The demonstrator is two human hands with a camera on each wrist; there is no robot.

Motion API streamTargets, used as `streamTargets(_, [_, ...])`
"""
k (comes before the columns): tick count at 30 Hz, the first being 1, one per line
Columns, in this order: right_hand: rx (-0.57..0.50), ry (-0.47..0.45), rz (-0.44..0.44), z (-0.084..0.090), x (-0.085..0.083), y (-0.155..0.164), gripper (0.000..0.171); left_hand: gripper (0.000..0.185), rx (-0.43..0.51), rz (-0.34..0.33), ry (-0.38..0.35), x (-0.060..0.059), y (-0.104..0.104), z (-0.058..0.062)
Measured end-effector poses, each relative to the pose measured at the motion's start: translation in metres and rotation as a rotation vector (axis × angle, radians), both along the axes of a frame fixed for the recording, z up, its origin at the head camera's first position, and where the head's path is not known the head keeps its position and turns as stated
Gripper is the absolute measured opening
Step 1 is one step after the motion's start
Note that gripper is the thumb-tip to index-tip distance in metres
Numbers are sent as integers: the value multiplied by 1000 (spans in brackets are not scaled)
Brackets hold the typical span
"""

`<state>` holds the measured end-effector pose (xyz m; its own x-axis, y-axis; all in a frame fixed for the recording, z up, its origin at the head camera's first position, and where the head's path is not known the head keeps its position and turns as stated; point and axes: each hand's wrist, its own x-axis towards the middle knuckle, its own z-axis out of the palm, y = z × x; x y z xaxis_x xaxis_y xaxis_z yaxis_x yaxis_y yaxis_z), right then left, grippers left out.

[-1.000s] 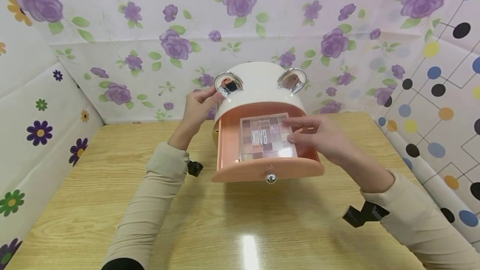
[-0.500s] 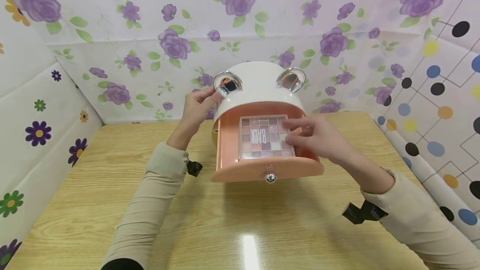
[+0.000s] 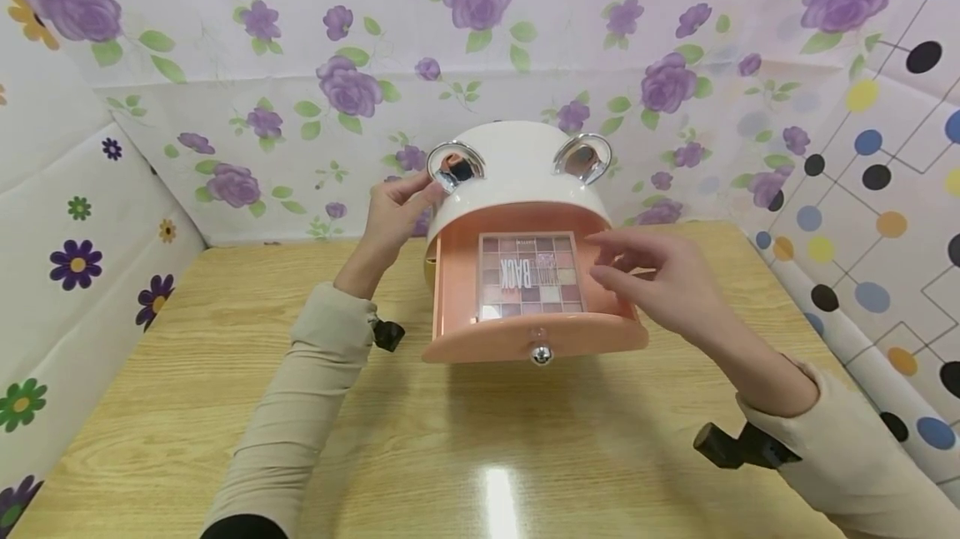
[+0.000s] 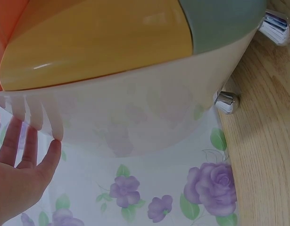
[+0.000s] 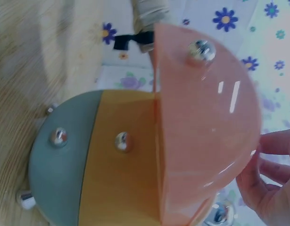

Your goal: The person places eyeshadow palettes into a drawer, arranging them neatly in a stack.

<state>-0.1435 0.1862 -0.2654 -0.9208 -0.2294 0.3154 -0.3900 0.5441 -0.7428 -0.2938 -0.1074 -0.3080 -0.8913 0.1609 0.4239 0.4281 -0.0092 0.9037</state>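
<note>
A white rounded storage box [image 3: 517, 160] with two silver ears stands on the table, its pink top drawer [image 3: 457, 345] pulled out. Inside the drawer lies an eyeshadow palette [image 3: 528, 276] with a clear lid lettered "BACK". My left hand [image 3: 392, 218] is at the box's left side by the silver ear [image 3: 457, 166]; in the left wrist view its straight fingers touch the white side wall. Over the drawer's right side is my right hand [image 3: 671, 276], apart from the palette, fingers loosely bent and holding nothing.
Below the pink drawer, the yellow drawer [image 5: 119, 179] and the green drawer [image 5: 64, 162] are closed. Short silver feet [image 5: 27, 199] carry the box on the wooden table [image 3: 300, 406]. Flowered sheeting [image 3: 300, 147] hangs close behind.
My right hand has let go of the palette and drawn back to the right. The palette has settled flatter in the drawer. My left hand has stayed in place.
</note>
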Motion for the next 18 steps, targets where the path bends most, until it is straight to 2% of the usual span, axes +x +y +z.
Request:
streamTargets(5, [-126, 97, -7, -1, 20, 0, 21, 34, -1, -2, -6, 0, 0, 0])
streamTargets(9, [-211, 302, 20, -10, 31, -3, 22, 33, -3, 4, -11, 1, 1, 1])
streamTargets(12, [-251, 436, 65, -19, 37, -6, 23, 33, -3, 0, -6, 2, 1, 1])
streamTargets(16, [-280, 527, 123, -30, 43, -12, 13, 32, -7, 0, -4, 2, 1, 2])
streamTargets(18, [-278, 573, 142, -35, 44, -16, 16, 32, -7, 1, -3, 2, 1, 1])
